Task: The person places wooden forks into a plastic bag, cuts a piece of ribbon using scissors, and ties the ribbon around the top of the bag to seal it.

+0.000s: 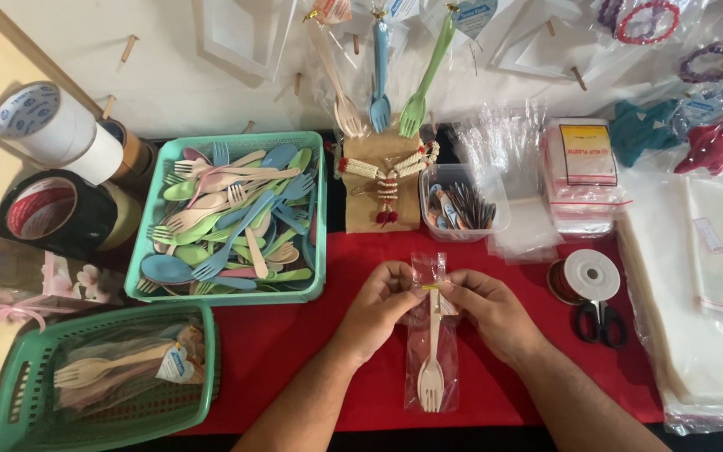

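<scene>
My left hand (376, 308) and my right hand (490, 311) meet over the red tablecloth (286, 343). Both pinch the gathered neck of a clear plastic bag (430, 368). Inside the bag lies a beige fork (433, 381), tines toward me. A thin yellow tie (430, 287) sits at the neck, between my fingertips.
A teal tray (315, 289) of pastel forks and spoons stands left of my hands. A green basket (39, 381) holds bagged cutlery at the near left. Tape rolls (48, 125), a small tub of tags (462, 205), a ribbon spool (592, 274), scissors (602, 322) and stacked clear bags (713, 276) surround the work spot.
</scene>
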